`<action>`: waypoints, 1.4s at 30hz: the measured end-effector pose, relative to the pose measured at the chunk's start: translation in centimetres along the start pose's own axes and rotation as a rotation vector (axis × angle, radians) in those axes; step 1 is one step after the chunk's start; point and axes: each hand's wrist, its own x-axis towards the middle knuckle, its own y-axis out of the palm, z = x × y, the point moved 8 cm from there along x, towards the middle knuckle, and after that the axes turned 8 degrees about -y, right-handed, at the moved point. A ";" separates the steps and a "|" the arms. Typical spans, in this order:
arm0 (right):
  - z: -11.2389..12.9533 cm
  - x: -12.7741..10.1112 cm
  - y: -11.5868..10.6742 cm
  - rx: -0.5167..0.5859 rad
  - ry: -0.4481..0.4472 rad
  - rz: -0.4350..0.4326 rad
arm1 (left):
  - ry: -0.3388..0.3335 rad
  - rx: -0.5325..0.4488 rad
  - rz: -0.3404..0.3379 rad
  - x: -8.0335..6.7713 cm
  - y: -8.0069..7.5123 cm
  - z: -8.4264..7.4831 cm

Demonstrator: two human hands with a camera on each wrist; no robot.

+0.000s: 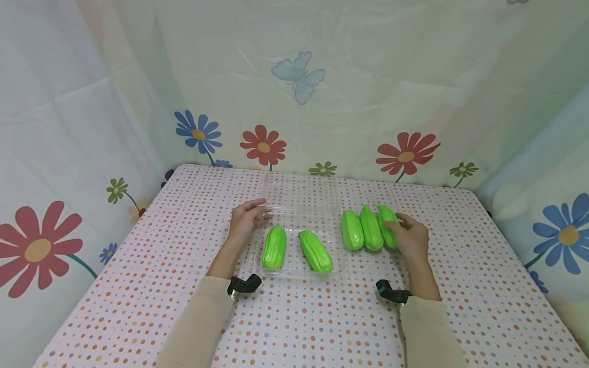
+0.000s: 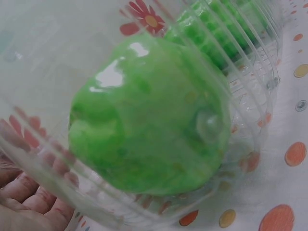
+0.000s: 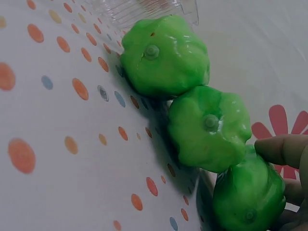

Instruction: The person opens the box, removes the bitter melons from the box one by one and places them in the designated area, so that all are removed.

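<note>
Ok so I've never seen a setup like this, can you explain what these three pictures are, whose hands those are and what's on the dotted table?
A person wears three cameras: one on the head looking down, and one on each wrist looking at that hand's work. On the dotted tablecloth lies a clear plastic clamshell tray holding two glossy green ridged toy gourds. The left hand touches the tray's far left edge; its wrist camera sees one gourd close up through the plastic. Three more green gourds lie side by side to the right of the tray. The right hand grips the rightmost gourd, and its wrist camera shows all three end-on.
</note>
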 end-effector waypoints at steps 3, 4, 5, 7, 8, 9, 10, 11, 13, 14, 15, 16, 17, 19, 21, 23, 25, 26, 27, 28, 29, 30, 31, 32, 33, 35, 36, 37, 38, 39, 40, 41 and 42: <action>0.0 0.0 0.1 -0.011 -0.006 0.009 | 0.004 0.004 -0.003 0.1 0.0 -0.1; 0.0 0.0 0.1 -0.015 -0.008 0.013 | 0.004 0.004 -0.004 0.1 0.0 -0.1; -0.1 0.1 0.1 -0.021 -0.008 0.016 | 0.005 0.005 -0.004 0.1 0.0 -0.1; -0.1 0.1 0.2 -0.032 -0.014 0.023 | 0.002 0.003 -0.004 0.0 0.0 -0.1; -0.1 0.1 0.3 -0.037 -0.016 0.025 | 0.001 0.003 -0.004 0.0 0.0 0.0; -0.1 0.1 0.3 -0.045 -0.019 0.027 | -0.001 0.003 -0.005 0.0 0.0 0.0; -0.2 0.1 0.3 -0.053 -0.021 0.029 | -0.003 0.002 -0.005 0.0 0.0 0.0; -0.2 0.1 0.4 -0.060 -0.023 0.031 | -0.006 0.003 -0.006 -0.1 0.0 0.0; -0.2 0.1 0.4 -0.072 -0.026 0.031 | -0.010 0.000 -0.006 -0.1 0.1 0.0; -0.3 0.1 0.4 -0.076 -0.025 0.031 | -0.011 0.002 -0.007 -0.1 0.1 0.1; -0.3 0.1 0.4 -0.079 -0.025 0.031 | -0.013 0.003 -0.006 -0.1 0.1 0.1; -0.3 0.1 0.4 -0.081 -0.023 0.031 | -0.014 0.003 -0.005 -0.1 0.1 0.1; -0.4 0.1 0.4 -0.080 -0.022 0.029 | -0.014 0.003 -0.005 -0.1 0.1 0.1; -0.4 0.1 0.3 -0.073 -0.017 0.023 | -0.014 0.005 -0.005 -0.1 0.1 0.0; -0.4 0.1 0.3 -0.061 -0.010 0.019 | -0.015 0.005 -0.006 0.0 0.1 0.0; -0.5 0.0 0.2 -0.045 -0.004 0.014 | -0.016 0.004 -0.009 0.0 0.1 0.0; -0.5 0.0 0.1 -0.033 0.002 0.009 | -0.018 0.005 -0.011 0.0 0.1 0.0; -0.6 0.0 0.0 -0.030 0.003 0.006 | -0.019 0.006 -0.011 -0.1 0.1 0.0; -0.6 0.1 0.0 -0.029 0.002 0.003 | -0.018 0.008 -0.011 -0.1 0.1 0.0; -0.6 0.1 0.0 -0.031 0.002 0.001 | -0.016 0.009 -0.010 0.0 0.1 0.0; -0.6 0.2 -0.1 -0.033 0.001 -0.004 | -0.013 0.010 -0.009 0.0 0.1 0.0; -0.5 0.2 -0.1 -0.032 0.000 -0.011 | -0.009 0.009 -0.006 0.0 0.1 -0.1; -0.5 0.2 -0.2 -0.032 -0.001 -0.018 | -0.006 0.007 -0.005 0.1 0.1 -0.1; -0.4 0.2 -0.3 -0.030 -0.003 -0.029 | -0.004 0.004 -0.005 0.1 0.1 -0.1; -0.4 0.2 -0.4 -0.033 -0.006 -0.041 | -0.002 -0.003 -0.004 0.1 0.1 -0.1; -0.2 0.2 -0.8 -0.024 -0.009 -0.066 | -0.002 -0.017 -0.005 0.1 0.1 -0.1; 0.0 0.1 -0.9 -0.019 -0.011 -0.079 | -0.004 -0.022 -0.005 0.1 0.1 0.0; 0.2 0.0 -1.1 -0.012 -0.016 -0.091 | -0.006 -0.026 -0.006 0.1 0.1 0.0; 0.4 -0.1 -1.3 -0.002 -0.022 -0.101 | -0.007 -0.028 -0.007 0.1 0.1 0.0; 0.6 -0.2 -1.4 0.008 -0.030 -0.107 | -0.008 -0.028 -0.006 0.1 0.1 0.1; 0.9 -0.4 -1.5 0.021 -0.036 -0.113 | -0.009 -0.026 -0.008 0.1 0.1 0.1; 1.2 -0.5 -1.6 0.027 -0.044 -0.121 | -0.011 -0.022 -0.009 0.1 0.1 0.1; 1.6 -0.6 -1.6 0.035 -0.056 -0.127 | -0.011 -0.016 -0.010 0.1 0.1 0.2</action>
